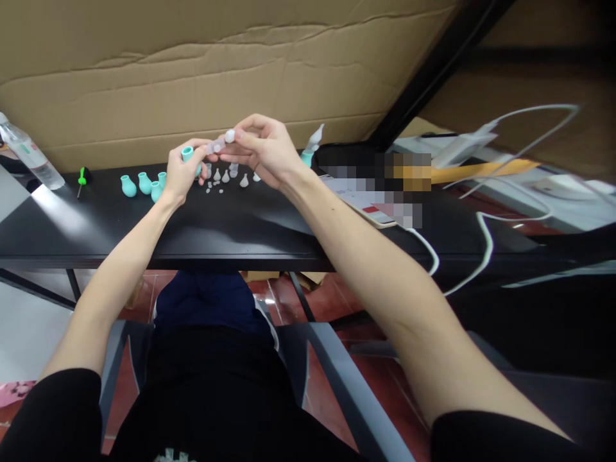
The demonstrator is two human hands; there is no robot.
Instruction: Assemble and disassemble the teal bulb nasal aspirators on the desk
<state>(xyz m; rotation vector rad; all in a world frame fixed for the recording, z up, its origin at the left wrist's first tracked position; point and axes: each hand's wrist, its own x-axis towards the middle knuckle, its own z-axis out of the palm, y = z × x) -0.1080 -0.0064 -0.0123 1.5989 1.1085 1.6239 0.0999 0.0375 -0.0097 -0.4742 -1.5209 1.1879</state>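
My left hand [180, 173] is closed around a teal rubber bulb [187, 153], its open neck facing up. Its thumb and forefinger also touch one end of a translucent plastic piece [216, 146]. My right hand [264, 146] meets that piece from the other side, with a small white round part [230, 136] pinched between thumb and forefinger. Both hands are raised over the black table, close together. Beneath them stand several small white pointed tips [244, 181] and some tiny white discs [221, 191], partly hidden by the fingers.
Several teal bulbs [128, 186] stand left of my hands. A teal bulb with a translucent nozzle [316, 137] stands behind my right wrist. Farther left are a green-handled tool [83, 176] and a water bottle [33, 154]. A tablet-like device [356, 199] and white cables [486, 244] lie right.
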